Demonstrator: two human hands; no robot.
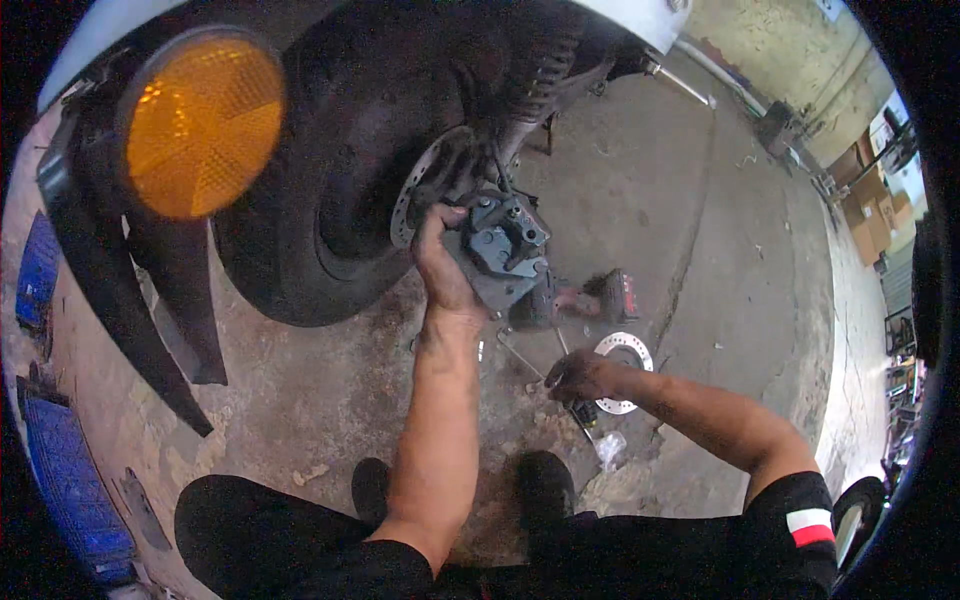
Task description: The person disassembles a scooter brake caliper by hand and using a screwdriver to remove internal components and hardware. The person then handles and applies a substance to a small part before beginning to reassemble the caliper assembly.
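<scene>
My left hand (442, 262) is closed around a grey brake caliper (500, 240), its thumb on the caliper's upper left side. The caliper is held up beside the wheel's drilled brake disc (405, 205), and a dark hose or cable runs to its top. Lower and to the right, my right hand (582, 376) reaches down with dirty, curled fingers. A thin metal rod-like tool (520, 354) ends at those fingertips; whether I grip it or it lies on the floor, I cannot tell. Beside that hand a second drilled brake disc (648, 352) lies on the floor, partly hidden by the wrist.
A tire (285, 260) and shock absorber (545, 85) rise ahead, with an orange reflector (205, 120) and black fender piece (150, 320) at left. A cordless power tool (590, 298) and a clear plastic bag (609, 450) lie on the concrete. Cardboard boxes (868, 215) stand far right.
</scene>
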